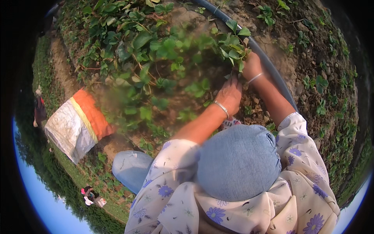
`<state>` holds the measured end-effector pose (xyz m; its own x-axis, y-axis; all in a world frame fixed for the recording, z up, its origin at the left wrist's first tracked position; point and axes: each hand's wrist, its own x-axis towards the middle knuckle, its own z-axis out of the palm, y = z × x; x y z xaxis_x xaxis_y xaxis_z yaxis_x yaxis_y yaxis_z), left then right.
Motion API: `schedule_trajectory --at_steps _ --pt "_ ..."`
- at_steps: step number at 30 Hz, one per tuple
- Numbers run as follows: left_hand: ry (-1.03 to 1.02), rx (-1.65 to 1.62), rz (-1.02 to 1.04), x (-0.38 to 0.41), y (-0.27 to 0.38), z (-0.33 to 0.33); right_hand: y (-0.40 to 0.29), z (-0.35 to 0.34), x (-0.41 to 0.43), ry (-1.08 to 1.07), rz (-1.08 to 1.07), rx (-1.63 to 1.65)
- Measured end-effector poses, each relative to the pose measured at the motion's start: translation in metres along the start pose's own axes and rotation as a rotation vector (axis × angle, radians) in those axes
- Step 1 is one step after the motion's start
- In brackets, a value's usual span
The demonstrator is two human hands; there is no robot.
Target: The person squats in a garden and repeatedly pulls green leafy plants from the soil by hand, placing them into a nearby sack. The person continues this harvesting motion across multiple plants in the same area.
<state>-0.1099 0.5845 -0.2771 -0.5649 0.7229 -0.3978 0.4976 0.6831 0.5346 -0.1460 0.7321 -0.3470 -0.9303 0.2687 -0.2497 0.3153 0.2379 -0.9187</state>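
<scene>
Leafy green plants, which look like strawberry plants [143,70], cover the soil in front of me. My right hand [252,65] is closed around the base of a bunch of leafy plants [233,48], close beside a dark plastic pipe [271,63]. Just below and to the left, my left hand [229,95] reaches down to the soil with its fingers extended. Its fingertips are partly hidden by leaves and shade, so whether it grips anything is unclear. Each wrist wears a bangle.
An orange and white woven sack [73,122] lies at the left. My jeans-clad knees are bent below my hands. Small plants grow in the bare soil [304,61] right of the pipe. Farther off are a crouching person [90,195] and another person [40,108] at the left edge.
</scene>
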Motion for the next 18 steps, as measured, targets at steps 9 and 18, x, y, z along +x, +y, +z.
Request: schedule_trajectory --at_steps 9,18 --pt "-0.029 0.006 0.007 -0.002 -0.007 0.001 0.016 0.007 0.0 0.037 0.093 0.204" --pt "0.064 0.097 0.083 -0.004 -0.018 0.018 -0.051 -0.061 0.063 0.176 -0.057 0.511"
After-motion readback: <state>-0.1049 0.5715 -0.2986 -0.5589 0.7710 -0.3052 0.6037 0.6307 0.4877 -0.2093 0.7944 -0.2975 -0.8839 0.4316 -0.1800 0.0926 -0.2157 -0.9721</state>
